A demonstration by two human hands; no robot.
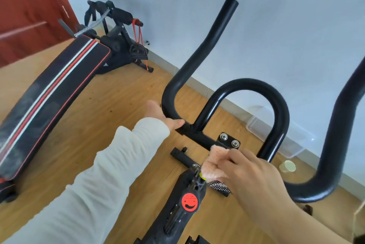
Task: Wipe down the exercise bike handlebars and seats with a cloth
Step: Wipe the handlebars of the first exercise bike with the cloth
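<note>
The soft, light peach-pink fluffy cloth is bunched in the right grip; it should wrap easily round the rigid black tubular handlebar, which the left grip clasps.

This looks like a spare room in a home, fitted out as a small gym. Black bike handlebars rise in the near middle. At the left a padded sit-up board with red and white stripes lies on the floor, with a steel spring and red bands at its far end. The floor is wood-look laminate, and the wall is plain pale blue with a low skirting. A red-brown door stands far left. A clear plastic box and a small cup sit on the floor by the wall at the right.
</note>
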